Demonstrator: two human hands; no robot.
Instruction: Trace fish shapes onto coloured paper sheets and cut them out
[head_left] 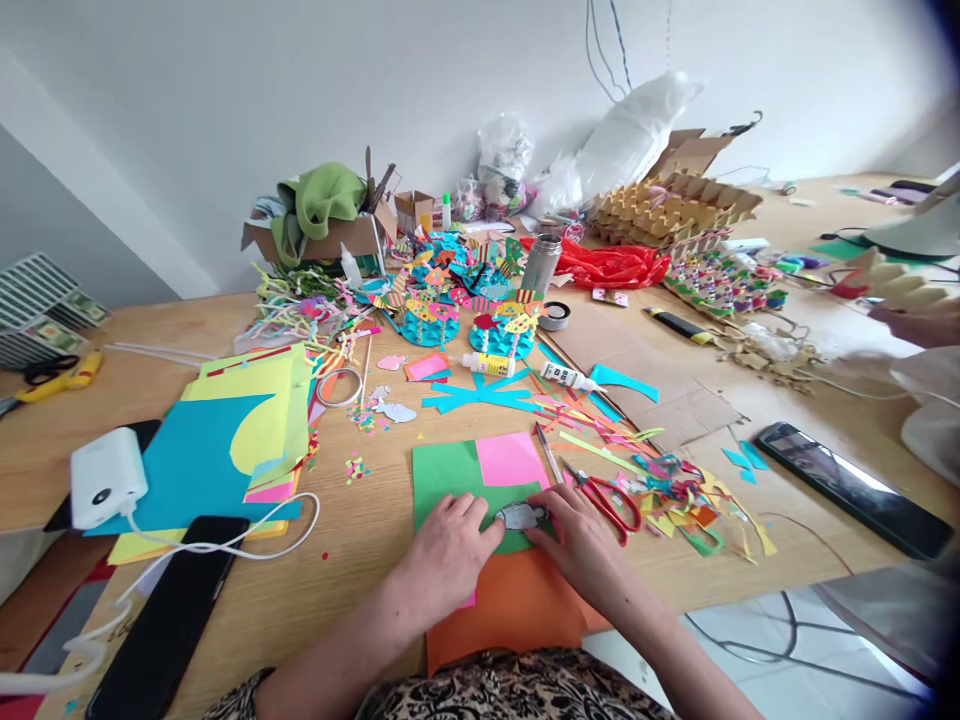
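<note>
Grey cutout (521, 516) lies on the green sheet (442, 480) at the counter's (375, 545) near edge. Your left hand (450, 548) and right hand (581, 545) press its ends, fingers close together. Uneven pressure could skew or crease it, and the scissors (611, 500) just right could snag your wrist.

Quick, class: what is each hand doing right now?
Left hand: open, fingertips touching the grey cutout on green paper.
Right hand: fingers on the same cutout; pinch cannot be told.

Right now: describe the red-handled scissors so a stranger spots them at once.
On the wooden table, find the green paper sheet under the left hand. Right of the right hand lie the scissors: red loop handles and metal blades, amid flat coloured paper scraps.
</note>
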